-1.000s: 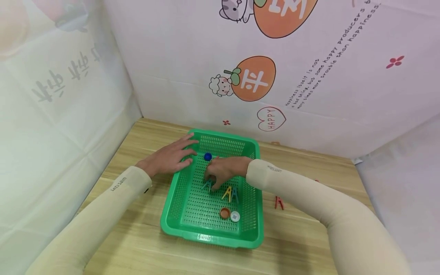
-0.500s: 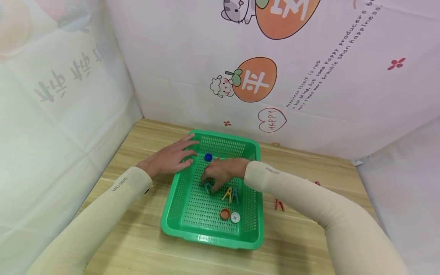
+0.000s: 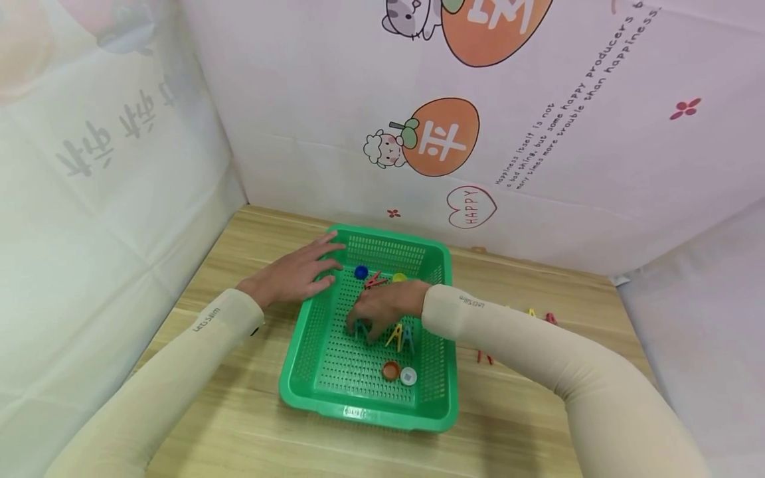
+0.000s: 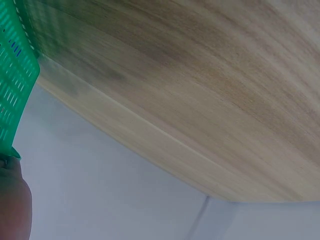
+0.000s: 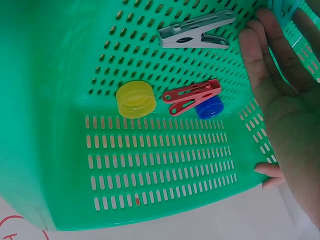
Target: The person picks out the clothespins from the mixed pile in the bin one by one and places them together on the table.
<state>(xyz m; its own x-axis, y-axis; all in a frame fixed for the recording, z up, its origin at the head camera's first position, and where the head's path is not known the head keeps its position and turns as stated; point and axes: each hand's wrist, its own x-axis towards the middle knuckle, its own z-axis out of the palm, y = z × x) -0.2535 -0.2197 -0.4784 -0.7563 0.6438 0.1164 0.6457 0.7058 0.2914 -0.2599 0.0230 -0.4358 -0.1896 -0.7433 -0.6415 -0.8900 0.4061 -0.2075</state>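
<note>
My right hand (image 3: 382, 311) is low inside the green basket (image 3: 368, 415), pinching a blue-green clothespin (image 5: 283, 9) between fingers and thumb. My left hand (image 3: 294, 272) rests on the basket's left rim with its fingers spread. Right of the pinched clothespin lie a yellow clothespin (image 3: 395, 337) and a blue one (image 3: 408, 338). Behind the right hand are a red clothespin (image 5: 192, 95), a blue cap (image 3: 361, 272) and a yellow cap (image 5: 136, 100). A grey clothespin (image 5: 197, 31) shows in the right wrist view, hidden from the head view.
Toward the basket's front lie an orange-brown cap (image 3: 391, 370) and a white cap (image 3: 408, 376). On the wooden table (image 3: 239, 398), right of the basket, are red clothespins (image 3: 551, 318) and a yellow one (image 3: 532, 312), partly behind the right sleeve. Cloth-covered walls (image 3: 335, 153) enclose the table.
My right hand has shifted slightly toward the front left, and the blue-green clothespin in its fingers has turned more upright. The red clothespin and yellow cap behind it are uncovered. My left hand stays put.
</note>
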